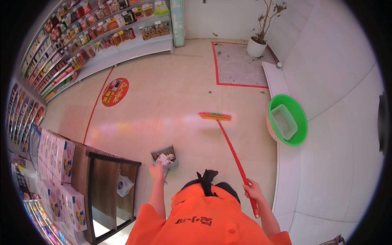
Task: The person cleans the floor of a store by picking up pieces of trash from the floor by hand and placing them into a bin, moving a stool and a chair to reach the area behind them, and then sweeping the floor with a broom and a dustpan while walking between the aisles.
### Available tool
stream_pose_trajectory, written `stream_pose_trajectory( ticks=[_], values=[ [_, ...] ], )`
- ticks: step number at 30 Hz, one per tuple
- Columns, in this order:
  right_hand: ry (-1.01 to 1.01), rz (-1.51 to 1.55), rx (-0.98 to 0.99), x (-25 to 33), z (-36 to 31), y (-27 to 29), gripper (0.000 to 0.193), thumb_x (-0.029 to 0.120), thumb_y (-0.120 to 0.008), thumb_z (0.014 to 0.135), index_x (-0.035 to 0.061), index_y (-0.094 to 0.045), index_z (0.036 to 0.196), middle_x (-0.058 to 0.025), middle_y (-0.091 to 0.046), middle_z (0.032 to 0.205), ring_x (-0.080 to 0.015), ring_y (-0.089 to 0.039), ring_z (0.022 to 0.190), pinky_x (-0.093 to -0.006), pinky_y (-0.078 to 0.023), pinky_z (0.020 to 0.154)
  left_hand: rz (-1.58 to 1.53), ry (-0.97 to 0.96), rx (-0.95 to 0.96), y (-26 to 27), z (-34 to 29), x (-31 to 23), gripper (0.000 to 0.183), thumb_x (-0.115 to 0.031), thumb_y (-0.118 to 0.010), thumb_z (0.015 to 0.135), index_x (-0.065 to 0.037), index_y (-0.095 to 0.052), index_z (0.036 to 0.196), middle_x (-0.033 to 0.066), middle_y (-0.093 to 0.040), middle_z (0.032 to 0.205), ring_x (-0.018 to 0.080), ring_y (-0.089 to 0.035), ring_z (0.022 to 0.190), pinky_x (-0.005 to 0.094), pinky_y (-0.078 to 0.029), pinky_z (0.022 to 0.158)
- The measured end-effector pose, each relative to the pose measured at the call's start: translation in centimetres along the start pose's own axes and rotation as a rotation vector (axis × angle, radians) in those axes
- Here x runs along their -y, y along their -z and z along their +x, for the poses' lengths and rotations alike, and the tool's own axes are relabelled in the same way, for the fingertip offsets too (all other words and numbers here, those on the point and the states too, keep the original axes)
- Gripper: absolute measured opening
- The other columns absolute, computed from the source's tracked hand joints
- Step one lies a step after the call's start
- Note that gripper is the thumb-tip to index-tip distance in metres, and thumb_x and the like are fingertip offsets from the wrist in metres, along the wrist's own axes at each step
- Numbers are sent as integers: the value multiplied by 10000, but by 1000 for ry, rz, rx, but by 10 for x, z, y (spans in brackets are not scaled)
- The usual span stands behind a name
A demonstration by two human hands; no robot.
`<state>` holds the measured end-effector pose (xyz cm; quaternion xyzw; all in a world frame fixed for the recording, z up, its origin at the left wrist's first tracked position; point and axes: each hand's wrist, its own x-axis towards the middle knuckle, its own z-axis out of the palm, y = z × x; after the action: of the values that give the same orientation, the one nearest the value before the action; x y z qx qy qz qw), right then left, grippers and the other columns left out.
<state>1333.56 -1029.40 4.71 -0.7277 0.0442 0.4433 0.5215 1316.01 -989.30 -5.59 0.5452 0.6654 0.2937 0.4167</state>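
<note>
My right hand [253, 190] is closed round the red pole of a broom [232, 150], near its upper end. The broom slants away to the far left, its red, yellow and green head [215, 116] over the tiled floor. Low on the left, my left hand [156, 170] is closed at the near side of a grey dustpan [172, 165], apparently on its handle; the grip itself is mostly hidden. Crumpled whitish paper [164, 159] and darker bits lie in the dustpan, next to my fingers.
Shelves of packaged snacks [110, 30] line the far left. A dark wooden counter [83, 167] with stacked boxes [63, 161] stands near left. On the right, a green basin [301, 118] holds a clear tub [284, 122]. A potted plant [256, 48] and scattered debris [210, 92] lie farther off.
</note>
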Motion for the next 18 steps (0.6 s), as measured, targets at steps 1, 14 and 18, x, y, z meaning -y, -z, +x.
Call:
stream_pose_trajectory(
  ticks=[1,14,18],
  values=[
    [36,-92,3,18,13,7,516,98,-540,804,23,-320,1266,-12,-459,589,-90,-432,419,-227,-350,377,-20,-11,-97,-25,2,-12,219,-151,-597,638,44,-499,647,79,-491,552,147,-445,440,306,-349,382],
    [487,-512,193,263,336,140,517,113,-545,781,7,-347,1246,-56,-526,622,-111,-469,459,-258,-399,433,-366,413,-148,-213,-15,-168,119,-109,-549,693,-59,-441,692,-15,-372,482,74,-307,357,234,-222,325],
    [361,-780,105,331,431,163,371,167,-523,767,-7,-456,1088,-181,-559,750,-267,-543,682,-353,-436,621,-440,518,-224,-266,-20,-198,113,-109,-544,691,-65,-440,690,-17,-362,475,77,-298,348,234,-218,322]
  ],
)
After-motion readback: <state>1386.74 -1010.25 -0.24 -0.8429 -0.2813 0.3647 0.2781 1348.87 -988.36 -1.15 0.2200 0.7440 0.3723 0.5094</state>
